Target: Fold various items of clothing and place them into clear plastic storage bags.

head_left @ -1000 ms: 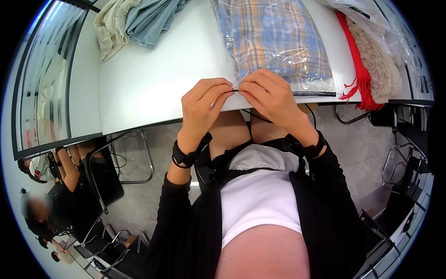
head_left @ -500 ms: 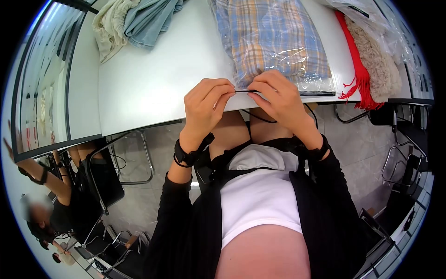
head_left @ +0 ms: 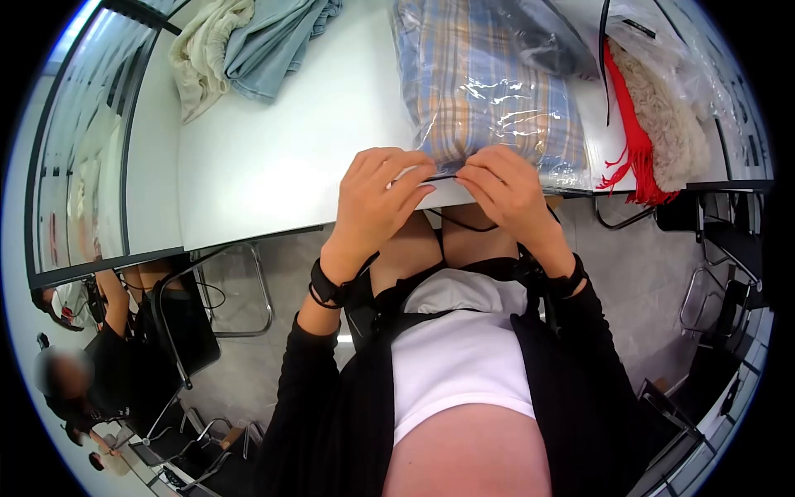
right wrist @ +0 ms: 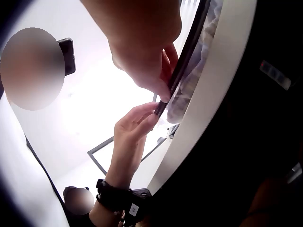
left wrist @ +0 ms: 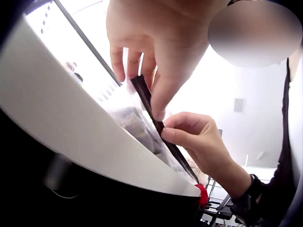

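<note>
A clear plastic bag (head_left: 534,124) lies at the table's front edge, with a blue, yellow and white plaid cloth (head_left: 451,99) inside. Along its near edge runs a black strip (left wrist: 177,153). My left hand (head_left: 377,199) pinches the strip's left end between thumb and fingers. Close to its right, my right hand (head_left: 509,195) pinches the same strip, and a short dark length shows between the two hands. The right wrist view shows the left hand (right wrist: 130,139) at the strip's end, below the right hand (right wrist: 147,56).
Cream cloth (head_left: 203,62) and blue denim (head_left: 269,50) lie at the back left. On the right are a red fringed cloth (head_left: 633,149) and beige fluffy fabric (head_left: 667,124) under clear plastic. A dark grey shape (head_left: 551,37) overlaps the plaid bag. Another person (head_left: 116,356) sits at left.
My right hand slid right along the strip, away from the left hand; both hands now sit slightly farther right and lower in view. The dark grey shape has appeared over the bag's far right.
</note>
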A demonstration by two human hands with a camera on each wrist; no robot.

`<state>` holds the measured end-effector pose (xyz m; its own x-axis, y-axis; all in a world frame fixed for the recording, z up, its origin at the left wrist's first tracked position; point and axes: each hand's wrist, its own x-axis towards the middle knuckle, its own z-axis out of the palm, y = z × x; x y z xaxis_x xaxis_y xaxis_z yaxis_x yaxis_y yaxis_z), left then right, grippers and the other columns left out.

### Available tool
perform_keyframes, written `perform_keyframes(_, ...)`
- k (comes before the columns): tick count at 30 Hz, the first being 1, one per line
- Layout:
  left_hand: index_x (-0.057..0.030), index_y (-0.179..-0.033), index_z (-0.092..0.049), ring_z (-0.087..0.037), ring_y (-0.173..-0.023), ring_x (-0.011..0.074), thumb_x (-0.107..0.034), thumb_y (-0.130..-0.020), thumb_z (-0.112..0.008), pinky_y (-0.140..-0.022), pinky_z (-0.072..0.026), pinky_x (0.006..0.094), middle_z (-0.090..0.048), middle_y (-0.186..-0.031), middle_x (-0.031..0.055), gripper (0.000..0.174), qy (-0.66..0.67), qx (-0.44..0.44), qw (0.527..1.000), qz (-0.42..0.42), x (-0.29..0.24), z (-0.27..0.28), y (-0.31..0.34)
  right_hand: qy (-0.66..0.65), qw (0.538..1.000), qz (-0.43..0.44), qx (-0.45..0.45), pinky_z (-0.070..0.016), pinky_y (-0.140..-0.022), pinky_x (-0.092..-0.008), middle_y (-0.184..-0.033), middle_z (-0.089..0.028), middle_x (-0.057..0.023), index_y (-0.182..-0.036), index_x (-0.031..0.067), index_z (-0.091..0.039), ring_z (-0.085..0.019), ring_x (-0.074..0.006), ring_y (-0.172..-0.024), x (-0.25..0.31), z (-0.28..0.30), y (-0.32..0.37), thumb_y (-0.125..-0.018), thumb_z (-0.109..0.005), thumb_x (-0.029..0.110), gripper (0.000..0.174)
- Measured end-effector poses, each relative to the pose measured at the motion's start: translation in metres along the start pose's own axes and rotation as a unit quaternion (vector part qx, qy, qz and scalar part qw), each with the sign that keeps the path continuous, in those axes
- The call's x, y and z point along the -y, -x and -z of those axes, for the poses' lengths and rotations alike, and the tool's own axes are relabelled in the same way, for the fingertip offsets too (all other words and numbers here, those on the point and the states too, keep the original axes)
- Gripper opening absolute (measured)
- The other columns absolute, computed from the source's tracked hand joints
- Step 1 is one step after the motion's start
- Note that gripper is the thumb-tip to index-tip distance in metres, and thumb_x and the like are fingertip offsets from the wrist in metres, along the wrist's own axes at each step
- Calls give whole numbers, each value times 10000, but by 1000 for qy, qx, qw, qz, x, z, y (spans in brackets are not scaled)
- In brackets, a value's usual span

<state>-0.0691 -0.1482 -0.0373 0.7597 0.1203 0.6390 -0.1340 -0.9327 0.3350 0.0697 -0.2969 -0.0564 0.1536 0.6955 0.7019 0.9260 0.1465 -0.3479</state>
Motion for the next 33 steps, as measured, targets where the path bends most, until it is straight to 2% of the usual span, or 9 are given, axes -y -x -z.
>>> perform_keyframes(1,-72,-803,-640,-586,-774,203,-31,-697,-692,-716,-455,317,-648,-862,14,125,-12,6,1000,-22,-2,-2,-3,-2,1000,-4,-2,-483,-603,-317,-779,-562,-68,-778,22,-603,-577,-232,-733,0,-1,0,-676,-685,12,132)
perform_keyframes(9,-66,-788,-632,-580,-752,196,-37,-692,-696,-708,-438,320,-648,-839,9,118,36,-6,999,5,3,-11,0,-7,996,-82,29,-472,-645,-325,-817,-584,-69,-818,29,-615,-570,-240,-752,6,11,3,-664,-728,27,191)
perform_keyframes(12,-64,-795,-633,-583,-756,195,-41,-691,-701,-713,-441,321,-647,-844,9,127,27,3,1000,8,0,-9,0,12,996,-85,33,-478,-624,-319,-816,-571,-54,-827,44,-600,-567,-228,-761,2,14,14,-668,-722,63,201)
perform_keyframes(20,-65,-826,-630,-583,-774,193,-68,-702,-707,-742,-439,317,-640,-878,6,146,9,17,1000,-3,-17,-12,-10,-5,996,-90,1,-477,-626,-318,-816,-572,-54,-823,51,-599,-565,-230,-755,4,20,17,-672,-715,46,191)
perform_keyframes(26,-66,-824,-627,-577,-771,190,-66,-719,-691,-744,-439,316,-633,-871,8,123,15,26,998,-47,-23,-28,-13,-4,995,-98,1,-475,-644,-319,-823,-586,-66,-815,37,-606,-573,-239,-750,5,25,20,-656,-728,23,201)
perform_keyframes(33,-59,-833,-618,-578,-783,197,-57,-718,-683,-737,-445,320,-624,-873,14,133,-7,39,999,-38,-28,-31,-15,1,996,-84,2,-475,-632,-337,-815,-561,-66,-809,44,-587,-565,-241,-751,2,24,24,-680,-701,41,173)
